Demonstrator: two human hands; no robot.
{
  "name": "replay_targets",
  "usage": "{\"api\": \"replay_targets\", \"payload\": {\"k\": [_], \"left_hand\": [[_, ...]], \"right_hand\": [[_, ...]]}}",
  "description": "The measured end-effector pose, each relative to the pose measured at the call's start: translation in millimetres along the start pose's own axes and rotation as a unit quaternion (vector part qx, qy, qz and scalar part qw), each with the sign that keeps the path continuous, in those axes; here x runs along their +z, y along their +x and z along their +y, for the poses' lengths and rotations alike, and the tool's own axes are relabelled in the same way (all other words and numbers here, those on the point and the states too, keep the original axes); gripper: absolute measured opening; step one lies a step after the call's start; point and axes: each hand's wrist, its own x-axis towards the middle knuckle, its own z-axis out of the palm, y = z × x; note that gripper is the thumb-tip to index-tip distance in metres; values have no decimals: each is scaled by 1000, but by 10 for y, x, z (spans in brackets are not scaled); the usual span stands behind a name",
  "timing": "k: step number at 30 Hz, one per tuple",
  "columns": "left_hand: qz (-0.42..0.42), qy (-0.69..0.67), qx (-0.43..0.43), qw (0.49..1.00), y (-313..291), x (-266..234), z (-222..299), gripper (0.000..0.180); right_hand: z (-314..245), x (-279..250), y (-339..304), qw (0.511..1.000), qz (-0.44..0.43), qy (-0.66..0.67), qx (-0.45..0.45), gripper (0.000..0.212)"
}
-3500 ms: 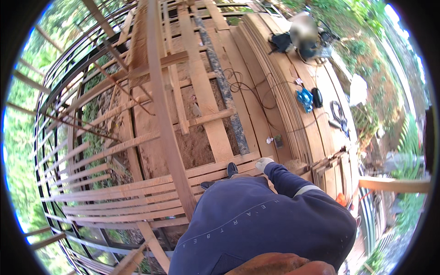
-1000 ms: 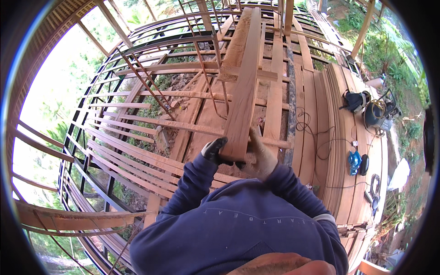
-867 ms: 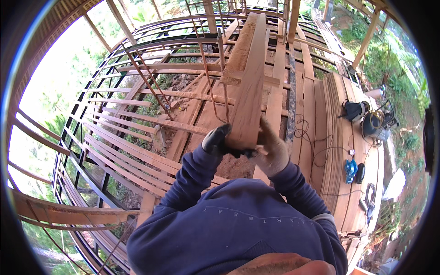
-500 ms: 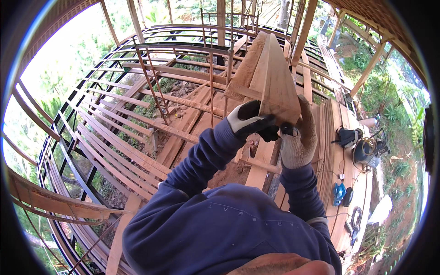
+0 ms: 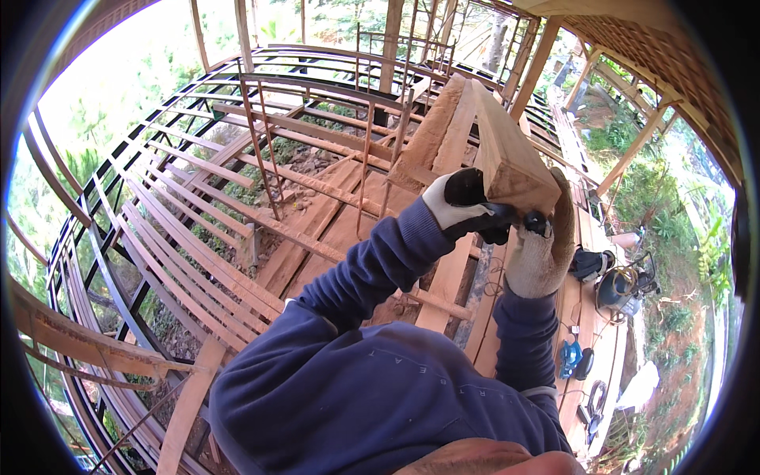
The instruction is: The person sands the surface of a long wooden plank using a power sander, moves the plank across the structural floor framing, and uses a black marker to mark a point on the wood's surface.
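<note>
A thick wooden beam (image 5: 516, 154) points away from me, its near end raised in front of my chest. My left hand (image 5: 467, 204), in a white glove with black fingers, is closed at the left lower corner of that end. On the other side my right hand (image 5: 545, 245), in a matching dusty glove, wraps the right edge and underside. Its black thumb tip shows below the beam end; the other fingers are mostly hidden. Just left of the beam lies a rough, sawdust-coloured timber (image 5: 434, 131), which the beam partly overlaps.
Slatted wooden floor framing (image 5: 190, 245) over dark metal joists spreads out to the left. Thin rusty upright bars (image 5: 366, 170) stand ahead. On boards at the right lie a blue power tool (image 5: 569, 358), a black bag (image 5: 590, 264) and a coiled-hose machine (image 5: 617, 289).
Both hands and the near end of the beam have shifted right in the view, and the grip looks the same. The surroundings have also turned slightly in the picture.
</note>
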Motion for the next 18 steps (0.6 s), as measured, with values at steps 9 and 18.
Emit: {"api": "replay_targets", "payload": {"k": [9, 18], "left_hand": [[9, -8, 39, 999, -33, -75, 65, 35], [27, -8, 87, 996, -103, -291, 88, 44]], "right_hand": [[-123, 207, 19, 995, -10, 94, 14, 79], [36, 353, 54, 982, -43, 176, 50, 97]]}}
